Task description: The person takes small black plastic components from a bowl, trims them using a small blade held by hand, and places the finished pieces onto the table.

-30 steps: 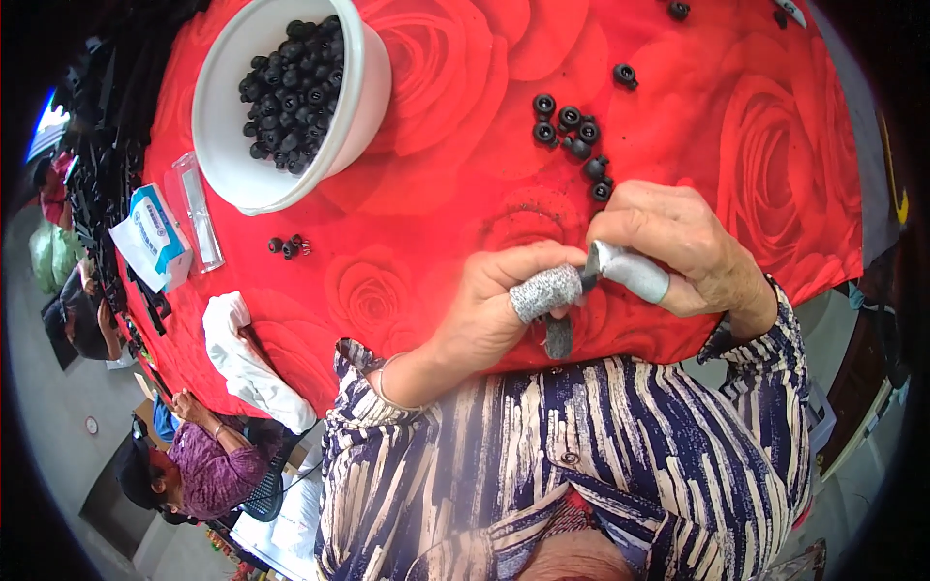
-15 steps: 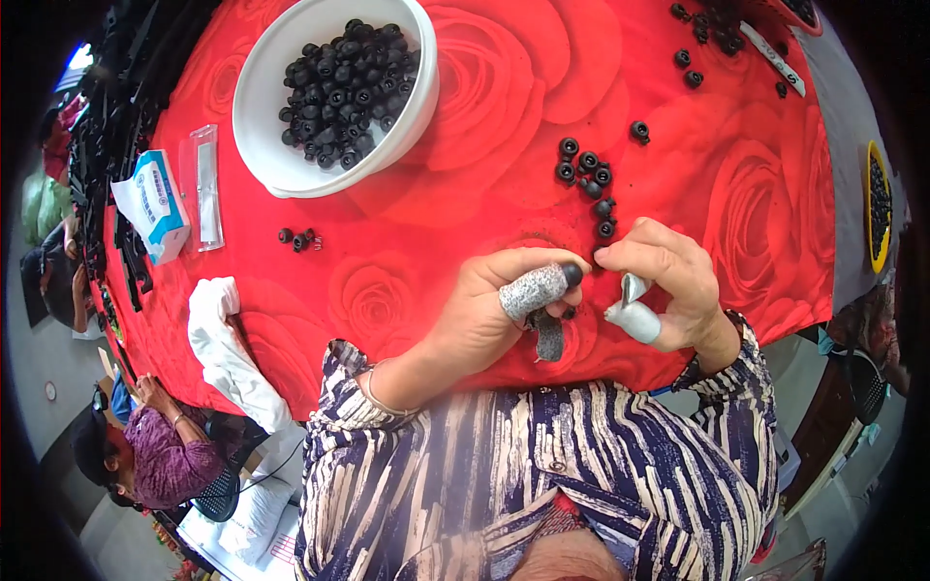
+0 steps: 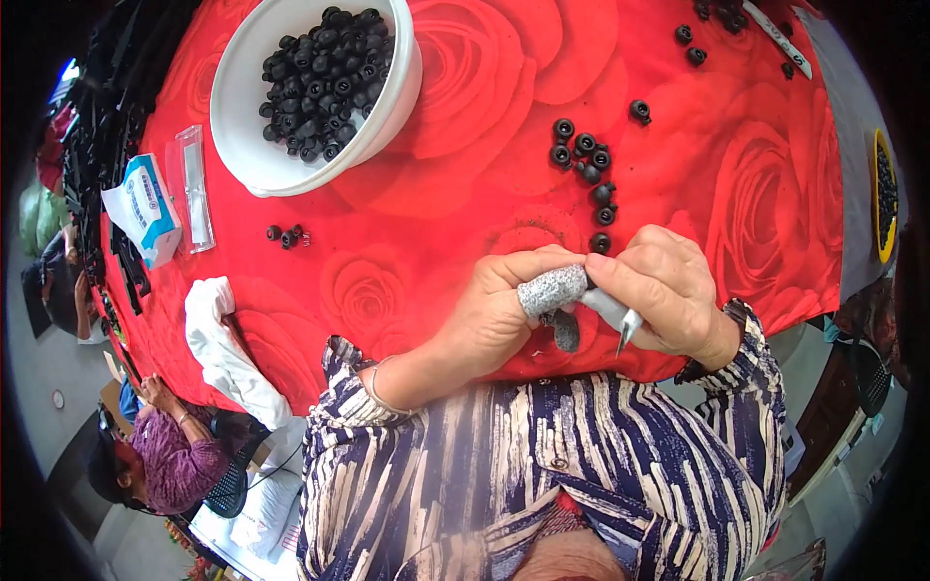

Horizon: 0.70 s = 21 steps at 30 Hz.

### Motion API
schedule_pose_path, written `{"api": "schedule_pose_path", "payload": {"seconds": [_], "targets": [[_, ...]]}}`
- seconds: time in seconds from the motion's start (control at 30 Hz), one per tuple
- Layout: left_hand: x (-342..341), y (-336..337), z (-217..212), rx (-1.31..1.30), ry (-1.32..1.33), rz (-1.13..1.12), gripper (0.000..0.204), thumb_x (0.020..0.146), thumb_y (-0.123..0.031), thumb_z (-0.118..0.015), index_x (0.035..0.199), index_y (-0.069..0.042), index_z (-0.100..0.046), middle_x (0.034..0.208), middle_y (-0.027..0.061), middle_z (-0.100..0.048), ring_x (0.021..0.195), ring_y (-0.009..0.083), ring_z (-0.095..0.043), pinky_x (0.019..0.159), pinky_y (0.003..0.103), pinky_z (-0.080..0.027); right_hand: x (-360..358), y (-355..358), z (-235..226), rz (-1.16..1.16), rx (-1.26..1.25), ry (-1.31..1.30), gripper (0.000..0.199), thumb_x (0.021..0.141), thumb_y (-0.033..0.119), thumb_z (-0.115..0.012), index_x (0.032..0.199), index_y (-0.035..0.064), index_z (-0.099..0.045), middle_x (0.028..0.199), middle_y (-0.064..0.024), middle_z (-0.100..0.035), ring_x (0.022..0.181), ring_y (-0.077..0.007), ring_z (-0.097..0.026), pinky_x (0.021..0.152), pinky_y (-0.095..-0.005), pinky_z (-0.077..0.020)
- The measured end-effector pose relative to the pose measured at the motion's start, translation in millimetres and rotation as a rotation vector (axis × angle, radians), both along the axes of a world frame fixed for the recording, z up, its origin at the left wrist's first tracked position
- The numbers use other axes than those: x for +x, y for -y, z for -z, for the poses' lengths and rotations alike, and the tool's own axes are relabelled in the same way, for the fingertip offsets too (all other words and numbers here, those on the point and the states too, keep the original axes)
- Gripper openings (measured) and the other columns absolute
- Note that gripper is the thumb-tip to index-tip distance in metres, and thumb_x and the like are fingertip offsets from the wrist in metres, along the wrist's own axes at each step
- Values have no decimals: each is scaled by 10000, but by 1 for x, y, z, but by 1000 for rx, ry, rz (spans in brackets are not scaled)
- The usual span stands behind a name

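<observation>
The desk (image 3: 465, 218) is presenting a red, rose-patterned surface. Over its near edge, a pointed metal blade (image 3: 628, 330) is projecting beside the white wrap (image 3: 603, 306) on the right hand (image 3: 668, 295). The left hand (image 3: 499, 308), wearing a grey wrap (image 3: 552, 290), is meeting it at the fingertips; whether anything is being pinched between the hands cannot be told. Round black parts (image 3: 585, 145) are lying just beyond. Farther left, a white bowl (image 3: 399, 111) is holding many more. A seated co-worker (image 3: 179, 460) is working at lower left.
</observation>
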<state>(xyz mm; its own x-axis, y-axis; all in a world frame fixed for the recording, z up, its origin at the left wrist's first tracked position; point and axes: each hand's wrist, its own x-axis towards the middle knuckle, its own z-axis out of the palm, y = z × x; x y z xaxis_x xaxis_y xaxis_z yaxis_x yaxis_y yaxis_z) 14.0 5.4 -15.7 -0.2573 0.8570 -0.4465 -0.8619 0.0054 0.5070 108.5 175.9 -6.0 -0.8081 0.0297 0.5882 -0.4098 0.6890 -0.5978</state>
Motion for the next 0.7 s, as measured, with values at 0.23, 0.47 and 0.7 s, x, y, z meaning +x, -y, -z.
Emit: {"api": "schedule_pose_path", "payload": {"seconds": [0.23,0.47,0.7], "targets": [[-5,-3,0,43,56,9,198,894,-79,-616,1072,-4,-661,956,40,-616,791,101,-590,615,234,-524,-3,-2,3,4,35,-46,340,597,67,-757,893,-62,-649,662,-54,-495,511,-164,-484,423,-295,-377],[-4,1,-3,26,-51,7,208,903,-97,-609,1084,-7,-653,920,55,-629,742,130,-618,576,262,-547,-8,2,3,-12,-43,-38,310,675,82,-746,927,-51,-624,655,-60,-508,513,-186,-497,438,-314,-382],[-16,8,-23,-87,-535,-67,178,900,-87,-621,1056,-10,-661,872,39,-623,677,100,-606,566,224,-500,0,-6,-4,-2,23,-77,223,705,108,-747,838,-8,-611,620,-49,-477,467,-183,-445,414,-319,-323]]}}
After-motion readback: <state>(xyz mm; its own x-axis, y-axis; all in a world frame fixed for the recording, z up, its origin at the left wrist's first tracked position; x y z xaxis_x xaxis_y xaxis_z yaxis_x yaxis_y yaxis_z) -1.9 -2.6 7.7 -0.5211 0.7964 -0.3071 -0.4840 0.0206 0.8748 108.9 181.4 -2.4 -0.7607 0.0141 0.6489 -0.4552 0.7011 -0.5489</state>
